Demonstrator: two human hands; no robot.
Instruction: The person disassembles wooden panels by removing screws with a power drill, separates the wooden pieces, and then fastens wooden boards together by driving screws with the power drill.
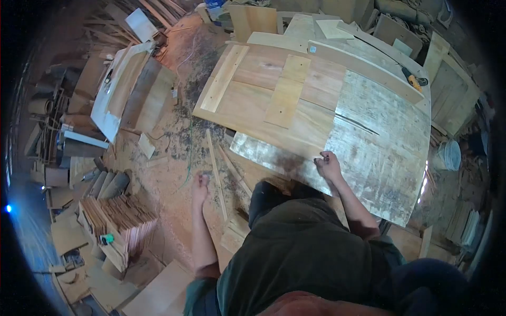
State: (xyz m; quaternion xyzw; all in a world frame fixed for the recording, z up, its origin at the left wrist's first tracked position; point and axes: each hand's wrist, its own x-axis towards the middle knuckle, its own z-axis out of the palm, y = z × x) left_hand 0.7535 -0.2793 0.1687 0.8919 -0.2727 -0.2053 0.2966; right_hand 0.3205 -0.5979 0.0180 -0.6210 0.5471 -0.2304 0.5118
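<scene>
A wide wooden panel (253,105) with two battens lies on the metal-topped table (379,152). One batten (225,79) is near its left end, and a yellowish one (287,92) crosses nearer the middle. My right hand (328,166) is at the panel's lower right corner, its fingers curled; whether it pinches the edge or anything small cannot be made out. Away from the table, my left hand (200,188) hangs over the dusty floor with bent fingers, and what it may hold is too small to tell.
A long board (363,71) stands along the table's far edge, near an orange and black drill (414,80). Thin wood strips (216,171) lie on the floor by my legs. At left are a stack of thin boards (116,226) and a white-edged panel (124,87). A white bucket (448,155) stands right.
</scene>
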